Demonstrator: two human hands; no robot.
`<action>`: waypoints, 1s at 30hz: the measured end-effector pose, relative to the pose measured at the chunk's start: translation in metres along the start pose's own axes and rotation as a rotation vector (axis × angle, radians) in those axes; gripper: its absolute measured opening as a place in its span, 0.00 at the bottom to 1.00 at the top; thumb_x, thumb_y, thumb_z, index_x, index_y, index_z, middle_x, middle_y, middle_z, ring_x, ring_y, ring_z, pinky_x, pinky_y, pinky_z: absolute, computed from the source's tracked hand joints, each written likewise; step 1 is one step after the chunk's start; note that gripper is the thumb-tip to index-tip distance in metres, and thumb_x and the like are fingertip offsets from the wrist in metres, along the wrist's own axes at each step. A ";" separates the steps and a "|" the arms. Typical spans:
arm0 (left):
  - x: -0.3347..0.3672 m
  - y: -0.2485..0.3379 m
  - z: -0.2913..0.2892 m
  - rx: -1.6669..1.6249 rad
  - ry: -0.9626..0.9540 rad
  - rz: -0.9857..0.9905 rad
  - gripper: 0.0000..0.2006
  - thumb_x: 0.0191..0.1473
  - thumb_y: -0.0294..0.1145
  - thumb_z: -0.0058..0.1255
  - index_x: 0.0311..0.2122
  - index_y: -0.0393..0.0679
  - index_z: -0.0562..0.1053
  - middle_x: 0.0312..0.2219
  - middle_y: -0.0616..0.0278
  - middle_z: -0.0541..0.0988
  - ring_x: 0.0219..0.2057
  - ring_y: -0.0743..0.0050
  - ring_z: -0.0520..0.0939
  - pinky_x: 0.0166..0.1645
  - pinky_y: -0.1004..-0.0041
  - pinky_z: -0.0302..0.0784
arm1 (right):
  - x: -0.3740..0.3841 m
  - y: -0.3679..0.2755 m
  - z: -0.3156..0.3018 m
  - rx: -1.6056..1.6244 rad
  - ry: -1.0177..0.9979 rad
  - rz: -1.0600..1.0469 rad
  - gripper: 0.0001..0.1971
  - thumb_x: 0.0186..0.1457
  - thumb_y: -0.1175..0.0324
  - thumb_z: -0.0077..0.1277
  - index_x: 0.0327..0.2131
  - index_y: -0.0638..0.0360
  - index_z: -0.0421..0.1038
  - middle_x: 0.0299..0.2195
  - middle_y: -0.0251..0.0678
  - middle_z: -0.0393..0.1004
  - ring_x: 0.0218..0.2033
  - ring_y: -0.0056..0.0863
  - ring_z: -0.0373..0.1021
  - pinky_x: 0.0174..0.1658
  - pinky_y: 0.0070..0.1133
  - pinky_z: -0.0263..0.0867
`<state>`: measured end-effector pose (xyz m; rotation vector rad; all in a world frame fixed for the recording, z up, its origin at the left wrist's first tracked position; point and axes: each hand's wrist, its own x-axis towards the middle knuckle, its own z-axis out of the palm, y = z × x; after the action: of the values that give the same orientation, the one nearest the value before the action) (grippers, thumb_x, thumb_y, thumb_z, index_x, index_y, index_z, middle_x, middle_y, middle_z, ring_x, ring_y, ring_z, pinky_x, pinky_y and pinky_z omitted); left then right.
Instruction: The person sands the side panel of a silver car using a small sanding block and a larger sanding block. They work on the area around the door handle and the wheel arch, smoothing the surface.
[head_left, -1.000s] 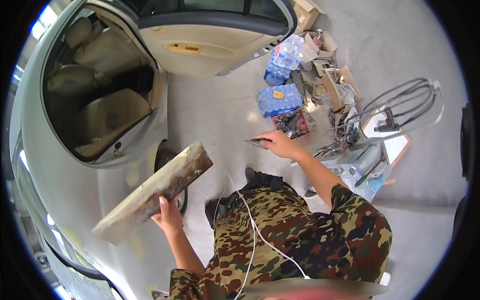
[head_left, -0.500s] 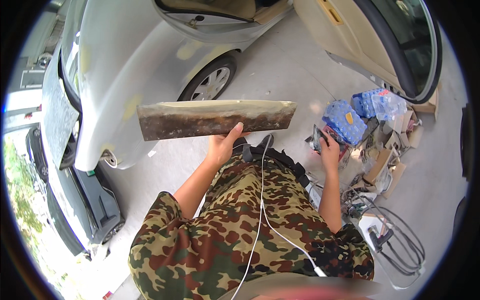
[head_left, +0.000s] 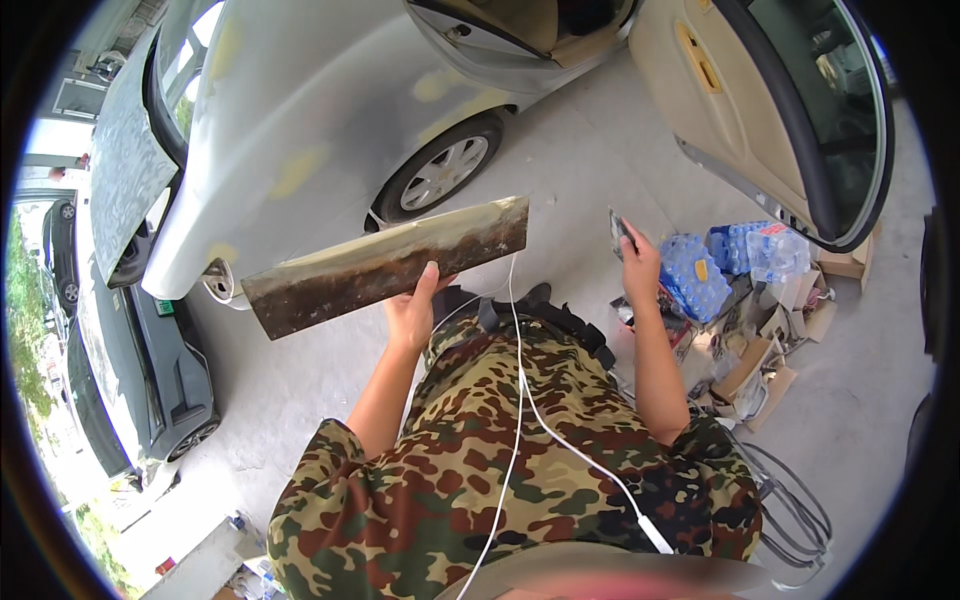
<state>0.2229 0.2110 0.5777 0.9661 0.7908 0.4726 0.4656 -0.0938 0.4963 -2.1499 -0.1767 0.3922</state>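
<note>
My left hand (head_left: pixel 408 318) is closed on the near edge of a long rectangular putty board (head_left: pixel 385 268), its thumb lying on top. Cream putty coats the board's far edge; the rest is stained dark brown. The board slants, with its right end farther away from me. To the right, my right hand (head_left: pixel 642 272) grips a small, flat, dark scraper (head_left: pixel 619 233), which points up and is apart from the board. Beyond the board stands a silver-grey car (head_left: pixel 290 110) with yellowish filler patches (head_left: pixel 298 172) on its fender.
An open car door (head_left: pixel 690 110) juts out at the upper right. Below it lie blue-wrapped bottle packs (head_left: pixel 695 280) and cardboard boxes (head_left: pixel 750 370). Coiled cables (head_left: pixel 795 510) are at the lower right. A dark car (head_left: pixel 160 370) stands left. A white cord (head_left: pixel 520 360) hangs down my front.
The board has shifted left and tilted, its left end coming nearer me. My right hand has risen away from the boxes with the scraper. The view has turned, moving the car rightward.
</note>
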 end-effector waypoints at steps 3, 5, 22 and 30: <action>0.011 0.016 -0.031 0.034 -0.021 -0.010 0.18 0.70 0.28 0.54 0.61 0.36 0.70 0.55 0.55 0.78 0.54 0.62 0.82 0.57 0.55 0.86 | -0.005 0.009 0.040 0.142 0.148 -0.041 0.20 0.68 0.74 0.51 0.61 0.65 0.75 0.48 0.38 0.83 0.44 0.22 0.76 0.51 0.21 0.70; 0.020 0.029 -0.060 0.019 -0.039 -0.048 0.18 0.70 0.26 0.53 0.62 0.38 0.69 0.55 0.56 0.78 0.55 0.61 0.82 0.57 0.54 0.86 | -0.010 0.015 0.082 0.403 0.206 0.125 0.20 0.67 0.75 0.51 0.61 0.62 0.76 0.44 0.34 0.83 0.41 0.21 0.76 0.46 0.19 0.70; 0.042 0.088 -0.193 0.123 0.191 0.084 0.21 0.69 0.23 0.53 0.64 0.33 0.67 0.57 0.50 0.75 0.56 0.58 0.80 0.57 0.50 0.88 | 0.161 -0.119 0.378 0.901 0.344 0.584 0.13 0.62 0.79 0.48 0.48 0.67 0.78 0.41 0.39 0.81 0.40 0.33 0.76 0.43 0.32 0.72; 0.044 0.091 -0.167 0.096 0.338 0.232 0.22 0.70 0.22 0.51 0.67 0.41 0.66 0.60 0.54 0.76 0.56 0.61 0.83 0.56 0.56 0.88 | 0.233 -0.184 0.396 1.056 0.405 0.872 0.15 0.64 0.80 0.43 0.50 0.65 0.77 0.48 0.38 0.79 0.44 0.34 0.74 0.45 0.37 0.71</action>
<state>0.1207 0.3769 0.5852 1.0879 1.0163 0.8197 0.5521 0.3810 0.3874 -1.0979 1.0101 0.3883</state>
